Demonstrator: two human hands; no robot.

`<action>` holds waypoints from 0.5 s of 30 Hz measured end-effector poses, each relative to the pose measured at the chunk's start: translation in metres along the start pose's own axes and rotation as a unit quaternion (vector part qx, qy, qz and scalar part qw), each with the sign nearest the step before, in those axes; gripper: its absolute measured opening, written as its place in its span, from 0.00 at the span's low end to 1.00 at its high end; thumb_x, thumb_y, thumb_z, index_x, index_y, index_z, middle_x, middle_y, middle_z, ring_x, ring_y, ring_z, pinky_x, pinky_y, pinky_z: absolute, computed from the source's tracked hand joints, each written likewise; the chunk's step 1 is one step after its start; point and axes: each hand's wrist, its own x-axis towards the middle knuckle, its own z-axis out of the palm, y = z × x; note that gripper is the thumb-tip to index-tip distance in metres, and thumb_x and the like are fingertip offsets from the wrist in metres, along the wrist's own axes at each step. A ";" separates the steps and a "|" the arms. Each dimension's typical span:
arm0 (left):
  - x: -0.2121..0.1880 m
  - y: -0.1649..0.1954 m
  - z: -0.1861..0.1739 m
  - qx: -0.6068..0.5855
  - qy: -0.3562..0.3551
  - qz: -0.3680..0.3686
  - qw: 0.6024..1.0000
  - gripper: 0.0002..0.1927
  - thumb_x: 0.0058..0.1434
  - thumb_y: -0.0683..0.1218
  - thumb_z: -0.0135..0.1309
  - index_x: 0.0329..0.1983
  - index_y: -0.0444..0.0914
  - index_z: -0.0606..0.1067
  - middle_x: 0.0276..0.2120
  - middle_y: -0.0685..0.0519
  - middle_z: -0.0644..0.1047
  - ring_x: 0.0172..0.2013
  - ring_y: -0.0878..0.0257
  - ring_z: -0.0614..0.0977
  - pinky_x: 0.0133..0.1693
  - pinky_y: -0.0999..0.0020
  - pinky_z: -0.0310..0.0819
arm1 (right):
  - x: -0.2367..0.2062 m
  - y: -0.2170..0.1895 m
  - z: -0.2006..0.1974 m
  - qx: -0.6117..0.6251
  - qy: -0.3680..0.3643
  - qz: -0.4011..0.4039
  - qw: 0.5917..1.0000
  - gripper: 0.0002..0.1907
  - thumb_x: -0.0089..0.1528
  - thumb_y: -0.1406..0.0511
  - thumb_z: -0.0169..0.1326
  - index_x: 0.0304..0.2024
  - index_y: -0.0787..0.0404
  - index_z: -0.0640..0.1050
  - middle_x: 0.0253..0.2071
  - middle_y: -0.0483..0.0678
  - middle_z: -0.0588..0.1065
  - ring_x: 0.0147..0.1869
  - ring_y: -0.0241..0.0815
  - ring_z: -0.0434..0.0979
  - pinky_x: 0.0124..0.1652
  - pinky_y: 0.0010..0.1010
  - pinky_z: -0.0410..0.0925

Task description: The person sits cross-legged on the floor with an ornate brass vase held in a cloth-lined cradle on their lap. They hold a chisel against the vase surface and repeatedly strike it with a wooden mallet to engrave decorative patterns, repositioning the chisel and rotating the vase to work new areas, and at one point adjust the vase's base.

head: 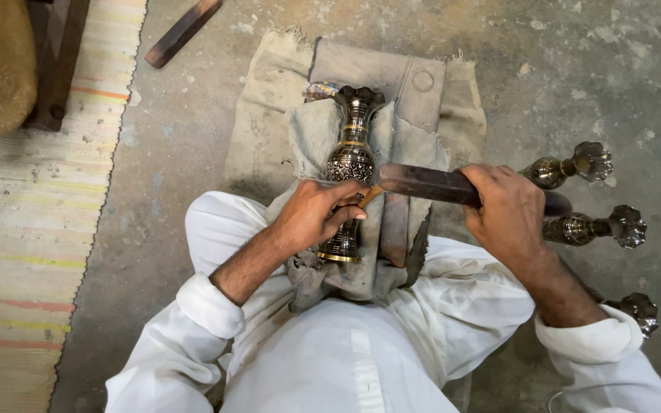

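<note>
While gripped: vase (351, 157), mallet (434, 184).

A left hand (317, 214) pinches a thin tool against an engraved brass vase (350, 164) lying on cloth; the right hand (508, 210) grips a dark wooden bar (430, 183).

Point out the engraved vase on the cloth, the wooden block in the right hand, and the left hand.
engraved vase (351, 157), head view, patterned belly.
wooden block (426, 183), head view, top face.
left hand (317, 214), head view, back of hand.
</note>
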 end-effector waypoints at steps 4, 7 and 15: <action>0.003 -0.001 -0.002 -0.009 0.001 0.019 1.000 0.17 0.60 0.43 0.64 0.52 0.37 0.77 0.35 0.44 0.84 0.35 0.51 0.88 0.36 0.61 0.81 | 0.000 0.001 -0.002 0.080 -0.007 0.071 0.994 0.18 0.54 0.72 0.64 0.46 0.62 0.78 0.36 0.56 0.77 0.37 0.53 0.79 0.37 0.43 0.69; 0.003 0.000 -0.004 -0.008 0.000 0.014 1.000 0.17 0.60 0.43 0.64 0.52 0.37 0.77 0.35 0.44 0.84 0.35 0.51 0.88 0.36 0.61 0.81 | 0.000 0.000 -0.001 0.058 0.010 0.038 0.998 0.17 0.53 0.72 0.64 0.45 0.62 0.78 0.36 0.56 0.78 0.39 0.54 0.79 0.40 0.43 0.69; 0.006 0.003 -0.009 -0.010 -0.022 0.031 0.999 0.18 0.61 0.43 0.62 0.54 0.38 0.76 0.36 0.46 0.84 0.35 0.51 0.87 0.36 0.60 0.81 | -0.001 0.000 0.001 0.076 0.024 0.041 0.996 0.13 0.55 0.73 0.62 0.42 0.62 0.77 0.33 0.54 0.76 0.38 0.53 0.78 0.38 0.42 0.67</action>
